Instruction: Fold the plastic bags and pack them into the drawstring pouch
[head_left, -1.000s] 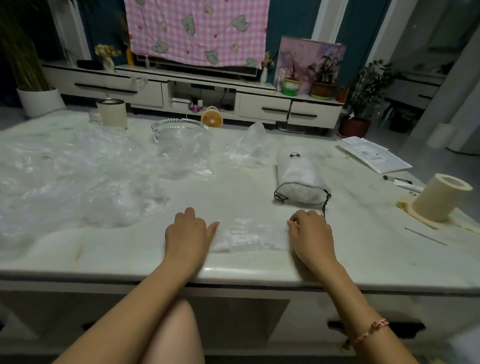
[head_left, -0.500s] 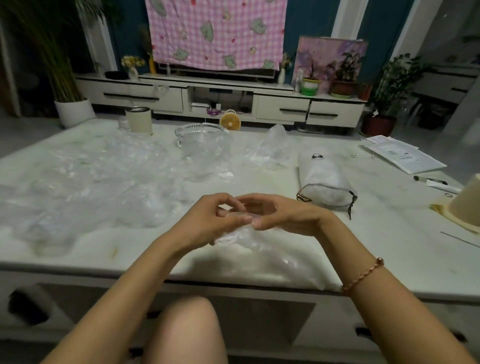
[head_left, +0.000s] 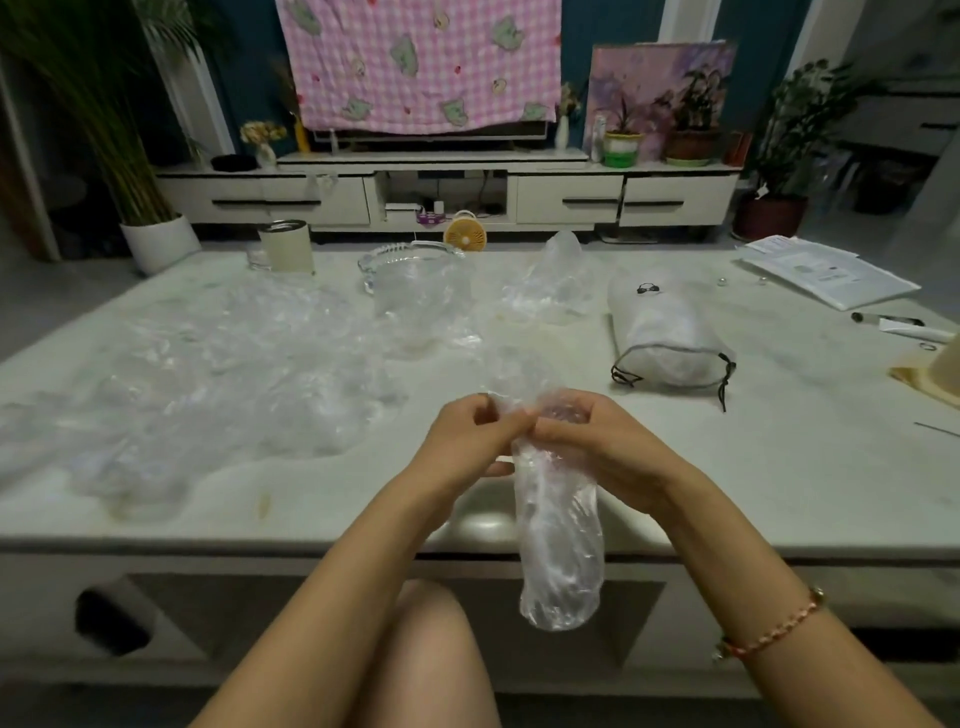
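Bag (head_left: 563, 525) is up off the table (head_left: 779, 493) now. A second ago both hands pressed it flat, just in front of the pouch mouth. Now it hangs in the air as a long narrow strip. Left hand (head_left: 467, 441) and right hand (head_left: 602, 452) both pinch its top end, fingers curled, thumbs close together. The rest of the bag drops straight down below the grip, past the table edge. Lengthwise fold looks done; shorter folds or rolling probably next, packing not yet. Drawstring pouch (head_left: 670, 332) lies on its side, mouth toward the person, seemingly part-filled. Held bag sits near the pouch mouth, to its left, not touching. Unfolded bags (head_left: 208, 374) are heaped well left of the pouch.
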